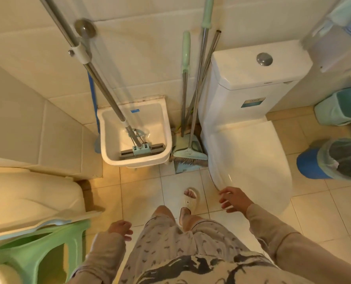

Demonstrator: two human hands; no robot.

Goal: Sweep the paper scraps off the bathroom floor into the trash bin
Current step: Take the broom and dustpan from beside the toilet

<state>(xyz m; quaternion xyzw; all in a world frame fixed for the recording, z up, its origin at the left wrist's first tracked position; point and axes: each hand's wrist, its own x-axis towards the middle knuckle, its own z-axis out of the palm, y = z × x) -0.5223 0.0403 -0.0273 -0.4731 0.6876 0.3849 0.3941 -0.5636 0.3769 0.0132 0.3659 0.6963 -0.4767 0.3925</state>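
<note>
Paper scraps are nowhere to be seen on the pale tiled bathroom floor (148, 193), and both hands are empty — the right hand (233, 198) with fingers spread near the white toilet (248, 152), the left hand (120, 227) loosely curled. Three long handles crowd the gap beside the toilet, so pulling out the mint-green broom (189, 154) could topple the mint-green dustpan (186, 138). I count two bins — a blue lined trash bin (314, 166) and a mint one (334, 108) — plus one sponge mop (142, 150).

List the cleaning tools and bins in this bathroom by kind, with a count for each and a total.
Mop: 1
Broom: 1
Dustpan: 1
Bins: 2, the blue bin and the green bin
Total: 5
</note>
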